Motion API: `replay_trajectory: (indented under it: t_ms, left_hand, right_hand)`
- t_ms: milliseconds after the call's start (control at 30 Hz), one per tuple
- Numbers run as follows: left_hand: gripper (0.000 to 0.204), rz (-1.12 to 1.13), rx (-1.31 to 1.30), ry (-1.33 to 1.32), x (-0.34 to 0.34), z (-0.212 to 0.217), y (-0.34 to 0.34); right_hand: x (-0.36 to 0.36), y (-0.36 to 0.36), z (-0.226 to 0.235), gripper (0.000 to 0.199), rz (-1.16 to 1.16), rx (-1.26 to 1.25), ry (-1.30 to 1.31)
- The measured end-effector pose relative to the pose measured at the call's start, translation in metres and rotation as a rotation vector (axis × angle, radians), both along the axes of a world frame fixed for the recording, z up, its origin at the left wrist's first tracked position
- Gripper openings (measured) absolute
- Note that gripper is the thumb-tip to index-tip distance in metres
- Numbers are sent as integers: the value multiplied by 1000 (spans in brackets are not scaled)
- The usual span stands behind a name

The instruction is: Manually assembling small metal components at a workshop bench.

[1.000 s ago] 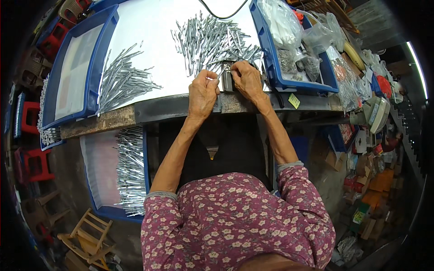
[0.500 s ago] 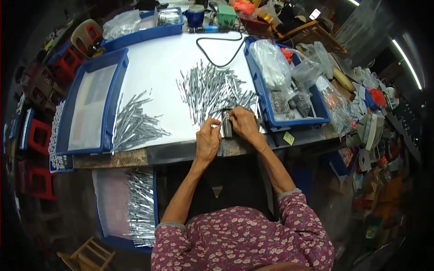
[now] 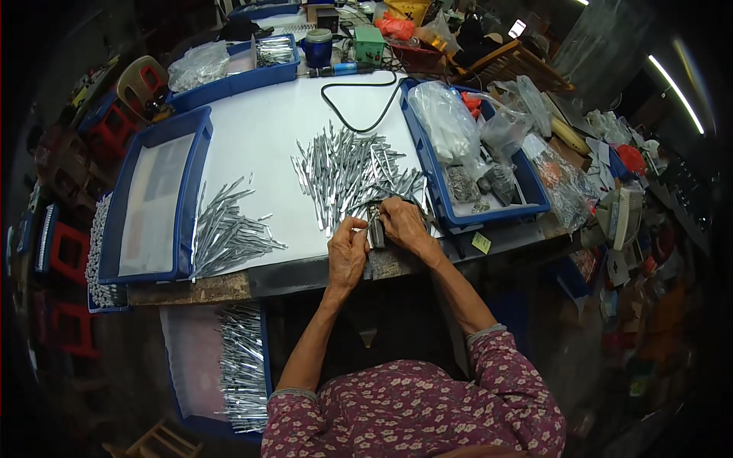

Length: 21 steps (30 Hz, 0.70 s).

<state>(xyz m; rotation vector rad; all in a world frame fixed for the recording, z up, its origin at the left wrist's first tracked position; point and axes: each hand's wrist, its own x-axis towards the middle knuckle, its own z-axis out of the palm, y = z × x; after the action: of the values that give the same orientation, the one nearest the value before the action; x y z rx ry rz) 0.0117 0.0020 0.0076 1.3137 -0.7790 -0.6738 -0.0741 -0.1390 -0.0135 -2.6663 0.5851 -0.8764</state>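
My left hand (image 3: 347, 250) is closed in a pinch at the left side of a small dark metal block (image 3: 378, 235) on the table's front edge. What lies between its fingertips is too small to make out. Against the block's upper right side, my right hand (image 3: 407, 227) has its fingers bent and pressed together, and whatever they grip is hidden. Just beyond both hands spreads a big heap of thin silver metal strips (image 3: 343, 164). A smaller pile of similar strips (image 3: 233, 233) lies to the left on the white tabletop (image 3: 263, 160).
A blue tray (image 3: 200, 164) stands at the left. Another blue tray (image 3: 500, 217) with plastic bags is at the right. Under the table, a blue-edged tray (image 3: 187, 359) holds more strips. A black cord (image 3: 332, 111) loops behind the heap, near a blue-handled tool (image 3: 343, 69).
The whole view has shifted, so the table sits slightly lower in the picture. Both hands stay at the metal block with their fingers closed; little else differs.
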Motion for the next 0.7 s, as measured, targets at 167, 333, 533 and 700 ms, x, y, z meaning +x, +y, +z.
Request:
replay_trajectory:
  t_ms: [167,333,533,700]
  left_hand:
    - [9,-4,9,-13,-1,0,0]
    - [9,-6,17,-35,-1,-2,1]
    - [9,-12,25,-56,-2,3,2]
    - [9,-25,19,-14,-2,3,3]
  right_hand:
    - [-1,-1,-2,13,6,-41,-37]
    - [3,1,6,8,-15,-51,73]
    - [2,-3,1,15,33,-97,118]
    - [3,-1,7,16,44,-74,173]
